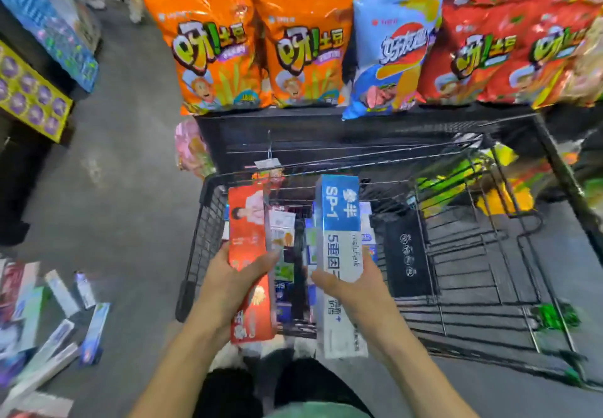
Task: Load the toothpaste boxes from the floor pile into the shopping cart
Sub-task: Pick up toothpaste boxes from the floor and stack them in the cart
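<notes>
On the grey floor at near left lies the pile of toothpaste boxes [49, 329], long cartons in white, blue and red strewn at odd angles. At far left, a yellow box with purple circles [31, 97] sits on a dark shelf, with a blue carton [55, 22] stacked behind it.

My left hand [235, 284] grips a red toothpaste box [249, 264], fingers wrapped across its front and thumb at its left edge, the carton pointing away from me over the near left corner of the shopping cart [195, 244]. Just beside it, my right hand [355, 287] grips a white and blue toothpaste box [341, 254], thumb on the front face and fingers curled round its right side, also held over the black wire basket. The two boxes stand apart, roughly parallel.

Below them, more cartons [290, 274] already lie in the cart, their details blurred. A black bag [406, 254] rests inside, right of my hands.

Beyond the cart, orange snack bags [261, 49] fill the far display, then a blue snack bag [391, 52], then red snack bags [496, 49] at far right.
</notes>
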### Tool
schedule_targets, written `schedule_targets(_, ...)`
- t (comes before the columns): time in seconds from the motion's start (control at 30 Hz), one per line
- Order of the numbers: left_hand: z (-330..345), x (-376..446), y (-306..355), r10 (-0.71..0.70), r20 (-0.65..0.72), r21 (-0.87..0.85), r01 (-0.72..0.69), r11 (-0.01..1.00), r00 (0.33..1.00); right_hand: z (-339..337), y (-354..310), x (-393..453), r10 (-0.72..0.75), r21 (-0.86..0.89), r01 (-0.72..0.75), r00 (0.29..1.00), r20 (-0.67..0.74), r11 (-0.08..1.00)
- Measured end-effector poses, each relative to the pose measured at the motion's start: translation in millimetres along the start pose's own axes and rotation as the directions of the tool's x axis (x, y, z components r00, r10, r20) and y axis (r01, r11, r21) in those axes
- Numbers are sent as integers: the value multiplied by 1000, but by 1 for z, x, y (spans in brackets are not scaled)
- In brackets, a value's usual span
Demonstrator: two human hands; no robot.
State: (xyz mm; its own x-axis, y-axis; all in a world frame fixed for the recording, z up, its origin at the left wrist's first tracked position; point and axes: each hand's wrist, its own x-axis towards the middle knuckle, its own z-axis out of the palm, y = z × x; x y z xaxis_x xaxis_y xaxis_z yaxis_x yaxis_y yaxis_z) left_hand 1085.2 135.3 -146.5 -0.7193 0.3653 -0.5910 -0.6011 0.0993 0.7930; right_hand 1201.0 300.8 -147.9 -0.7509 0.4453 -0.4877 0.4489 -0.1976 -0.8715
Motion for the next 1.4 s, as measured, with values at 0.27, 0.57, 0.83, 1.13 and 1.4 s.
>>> schedule_targets(0.27,-8,107,-39,29,-140,279,11,960,990,-14,39,85,86,-196,-84,996,1,977)
schedule_targets(0.57,-57,209,-100,263,-75,718,-131,684,962,7,118,231,-7,-727,138,984,181,673)
schedule_targets(0.83,-92,238,-136,343,-219,682,-108,723,914,37,162,321,-43,-823,264,959,281,504)
schedule_targets(1.13,-101,248,-138,340,-151,755,-113,646,928,89,162,389,-205,-834,495,867,455,242)
schedule_targets(1.4,-112,252,-153,305,-99,796,-109,596,947,106,172,409,-372,-858,494,829,416,141)
